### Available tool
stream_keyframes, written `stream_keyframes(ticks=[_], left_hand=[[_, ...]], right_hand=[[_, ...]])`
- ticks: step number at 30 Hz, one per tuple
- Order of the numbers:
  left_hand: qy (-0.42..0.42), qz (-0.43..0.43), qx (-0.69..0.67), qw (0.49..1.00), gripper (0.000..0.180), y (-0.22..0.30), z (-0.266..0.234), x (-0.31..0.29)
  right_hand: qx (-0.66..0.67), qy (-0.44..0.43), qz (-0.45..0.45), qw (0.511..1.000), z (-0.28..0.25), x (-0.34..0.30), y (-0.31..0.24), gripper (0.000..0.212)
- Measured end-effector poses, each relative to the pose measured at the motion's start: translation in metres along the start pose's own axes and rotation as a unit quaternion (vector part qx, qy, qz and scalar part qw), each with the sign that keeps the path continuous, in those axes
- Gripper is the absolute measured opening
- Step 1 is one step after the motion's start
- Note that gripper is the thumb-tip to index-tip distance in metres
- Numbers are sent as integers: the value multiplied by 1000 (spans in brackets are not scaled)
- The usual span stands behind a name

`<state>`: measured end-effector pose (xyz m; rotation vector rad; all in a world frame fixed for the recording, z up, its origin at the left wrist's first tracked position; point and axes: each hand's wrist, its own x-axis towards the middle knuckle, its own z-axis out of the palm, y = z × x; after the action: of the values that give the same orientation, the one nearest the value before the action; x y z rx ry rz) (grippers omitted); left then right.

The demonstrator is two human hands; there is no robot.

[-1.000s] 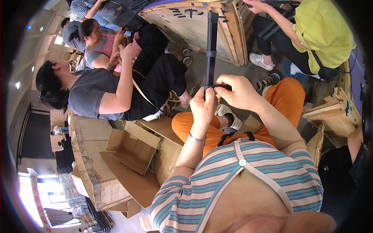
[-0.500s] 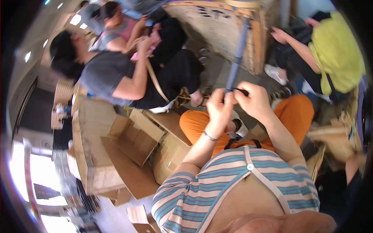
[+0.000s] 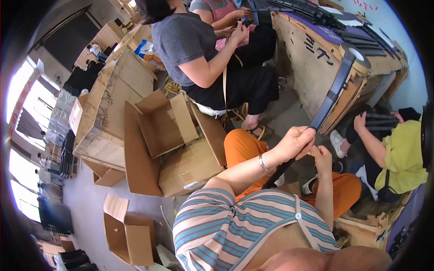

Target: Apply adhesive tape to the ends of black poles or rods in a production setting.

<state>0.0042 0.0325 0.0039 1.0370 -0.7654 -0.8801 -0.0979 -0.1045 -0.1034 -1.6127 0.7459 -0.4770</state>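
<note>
A long dark strap (image 3: 332, 97) runs from the corner of a wooden crate down to my hands. My left hand (image 3: 296, 143), with a metal bracelet at the wrist, is closed around its near part. A dark length (image 3: 278, 174) continues below that hand toward my lap. Close beside it, my right hand (image 3: 322, 160) is closed, fingertips pressed together near the left hand; what they pinch, if anything, is too small to make out. At the strap's far end, a roll of tape (image 3: 359, 61) sits at the crate corner.
The wooden crate (image 3: 307, 58) carries dark strips on top. A person in a grey shirt (image 3: 187, 45) sits ahead to the left; another in a yellow-green top (image 3: 404, 147) sits at right. Open cardboard boxes (image 3: 149, 176) stand at my left, with a smaller box (image 3: 131, 235) on the floor.
The view has turned, so the crate and people sit differently in it. My left hand now wraps the strap, and my right hand has come lower beside it, with a dark length now below.
</note>
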Motion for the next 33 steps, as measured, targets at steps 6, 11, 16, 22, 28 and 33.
stream_keyframes(ticks=[6,11,16,22,28,33], left_hand=[[24,-51,-48,997,42,-27,-14,3],[45,-54,-102,992,37,-48,-35,-1],[19,-41,-126,991,27,-72,-56,-22],[21,-81,-69,994,16,-87,-49,-48],[-17,-92,-35,995,22,-84,-42,-45],[-19,-86,-21,996,25,-89,-41,-41]], right_hand=[[1,-51,97,994,-5,-8,16,17],[-19,-64,100,993,-3,-13,17,14],[-7,-62,81,995,-11,-14,15,11],[-17,-162,44,986,-2,-32,-20,10],[-13,-226,9,974,5,-50,-34,8],[18,-220,11,975,-5,-54,-26,14]])
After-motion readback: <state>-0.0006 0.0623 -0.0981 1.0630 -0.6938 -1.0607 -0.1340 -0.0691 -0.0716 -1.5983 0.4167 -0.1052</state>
